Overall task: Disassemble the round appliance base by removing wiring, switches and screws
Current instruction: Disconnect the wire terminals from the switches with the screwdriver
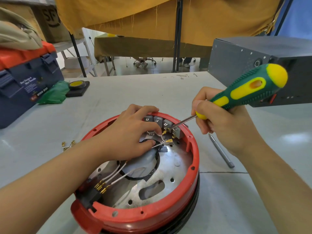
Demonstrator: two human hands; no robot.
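Crowding the base's (pixel 148 217) far rim, both hands work: left (pixel 133 132), right (pixel 219 122).

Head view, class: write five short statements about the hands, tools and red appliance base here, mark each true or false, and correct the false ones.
1. The right hand holds a green and yellow screwdriver. True.
2. The screwdriver's tip rests on the table. False: it points at the grey switches inside the red appliance base.
3. The left hand holds a white wire near the switches. True.
4. The grey pen-like tool lies inside the base. False: it lies on the table, right of the base.
5. The toolbox stands to the right. False: it stands far left.
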